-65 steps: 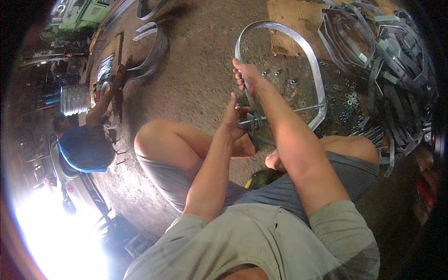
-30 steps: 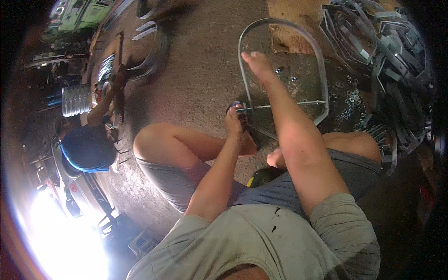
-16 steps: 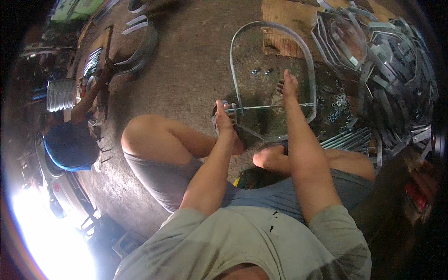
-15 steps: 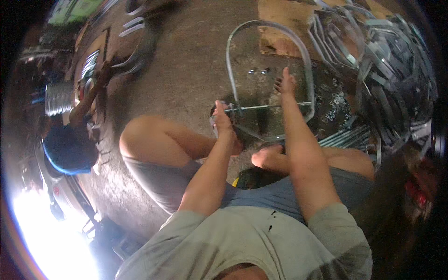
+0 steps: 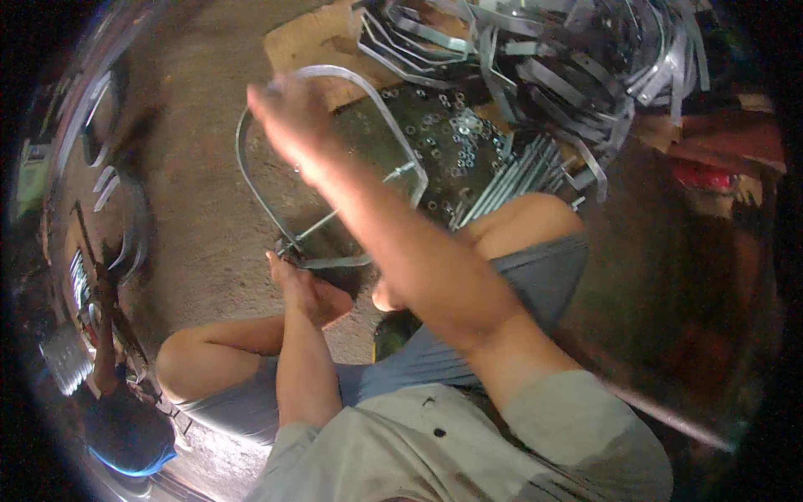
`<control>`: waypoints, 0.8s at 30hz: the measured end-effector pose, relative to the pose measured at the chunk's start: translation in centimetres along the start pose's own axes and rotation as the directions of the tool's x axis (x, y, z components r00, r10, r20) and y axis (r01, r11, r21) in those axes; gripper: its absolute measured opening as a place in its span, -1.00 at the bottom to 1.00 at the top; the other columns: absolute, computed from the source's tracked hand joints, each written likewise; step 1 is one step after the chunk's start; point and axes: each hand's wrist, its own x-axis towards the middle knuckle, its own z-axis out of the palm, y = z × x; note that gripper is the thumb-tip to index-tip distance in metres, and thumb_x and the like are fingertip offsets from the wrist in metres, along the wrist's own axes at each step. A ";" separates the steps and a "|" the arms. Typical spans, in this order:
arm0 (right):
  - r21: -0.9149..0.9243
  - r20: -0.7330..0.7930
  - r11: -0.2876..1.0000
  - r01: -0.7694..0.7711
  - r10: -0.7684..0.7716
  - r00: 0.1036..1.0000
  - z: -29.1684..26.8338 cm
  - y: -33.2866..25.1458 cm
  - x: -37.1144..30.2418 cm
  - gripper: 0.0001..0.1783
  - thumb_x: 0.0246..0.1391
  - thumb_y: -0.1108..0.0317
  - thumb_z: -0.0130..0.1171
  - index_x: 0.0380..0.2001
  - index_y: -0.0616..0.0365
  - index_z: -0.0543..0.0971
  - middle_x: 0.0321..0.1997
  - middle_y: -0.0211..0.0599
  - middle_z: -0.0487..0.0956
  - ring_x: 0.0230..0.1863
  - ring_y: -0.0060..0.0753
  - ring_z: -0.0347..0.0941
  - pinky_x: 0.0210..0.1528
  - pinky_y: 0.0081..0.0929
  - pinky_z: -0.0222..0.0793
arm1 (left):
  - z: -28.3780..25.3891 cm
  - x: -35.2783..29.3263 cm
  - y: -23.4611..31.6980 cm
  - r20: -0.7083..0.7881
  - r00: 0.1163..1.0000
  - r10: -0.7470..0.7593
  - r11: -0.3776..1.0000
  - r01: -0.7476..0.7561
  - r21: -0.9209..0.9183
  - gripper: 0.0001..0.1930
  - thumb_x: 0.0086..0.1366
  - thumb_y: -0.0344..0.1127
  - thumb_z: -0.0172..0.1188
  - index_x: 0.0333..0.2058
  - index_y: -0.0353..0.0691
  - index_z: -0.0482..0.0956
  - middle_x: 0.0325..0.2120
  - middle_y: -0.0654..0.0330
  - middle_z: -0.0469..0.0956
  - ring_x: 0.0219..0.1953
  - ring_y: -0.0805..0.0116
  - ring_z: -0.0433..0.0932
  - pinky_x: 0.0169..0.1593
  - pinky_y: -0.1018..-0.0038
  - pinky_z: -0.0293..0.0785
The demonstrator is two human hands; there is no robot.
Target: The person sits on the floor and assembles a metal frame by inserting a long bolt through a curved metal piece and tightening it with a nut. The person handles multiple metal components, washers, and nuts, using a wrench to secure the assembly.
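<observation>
A metal strap hoop [image 5: 391, 121], rounded at its far side and angled at the near side, lies before me with a threaded rod [image 5: 322, 222] across it. My left hand [image 5: 288, 274] is closed at the rod's left end, where it meets the hoop; its fingers are partly hidden. My right hand [image 5: 288, 121] is stretched forward over the hoop's far left curve, smeared by motion, so its fingers and anything in them cannot be made out. The right forearm hides part of the rod and the hoop's inside.
Loose nuts [image 5: 466, 125] are scattered right of the hoop, beside a bundle of threaded rods [image 5: 519, 180]. Bent metal straps [image 5: 535, 71] are heaped at the far right. Cardboard [image 5: 314, 38] lies beyond. Another person [image 5: 134, 427] works at the left near more straps [image 5: 104, 186].
My right hand has swung from the hoop's right part across to its far left curve. The view has turned, shifting the scene left. My left hand stays at the rod's left end.
</observation>
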 end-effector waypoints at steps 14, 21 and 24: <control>0.579 -0.810 0.637 0.508 0.521 0.270 -35.7 6.5 -12.8 -0.86 0.14 0.30 0.10 -0.43 0.11 0.51 -0.54 -0.34 0.53 -0.47 -0.35 0.49 -0.52 -0.31 0.39 | 1.2 2.1 -1.1 0.249 0.967 -0.060 0.994 0.036 0.100 -0.66 0.42 -0.15 -0.08 -0.08 -0.28 0.53 -0.18 0.08 0.59 -0.15 0.09 0.56 -0.07 0.05 0.54; 0.007 -0.779 0.520 -0.854 0.538 0.322 -22.1 32.3 -22.8 -0.65 -0.03 0.23 0.29 -0.22 0.26 0.62 -0.09 0.12 0.61 -0.04 0.13 0.55 0.00 -0.07 0.43 | 0.6 2.2 -0.8 0.229 0.973 -0.033 0.987 -0.004 0.159 -0.67 0.42 -0.12 -0.05 -0.11 -0.26 0.53 -0.23 0.10 0.59 -0.17 0.12 0.57 -0.10 0.06 0.54; -0.280 -0.634 0.448 -0.849 0.579 0.513 -18.8 25.7 -23.4 -0.72 0.00 0.18 0.29 -0.30 0.16 0.66 -0.10 0.13 0.61 -0.05 0.15 0.55 0.01 -0.02 0.43 | 0.6 2.3 -0.3 0.230 0.973 -0.004 0.986 -0.034 0.160 -0.67 0.41 -0.11 -0.04 -0.12 -0.25 0.53 -0.25 0.12 0.59 -0.18 0.14 0.57 -0.11 0.06 0.54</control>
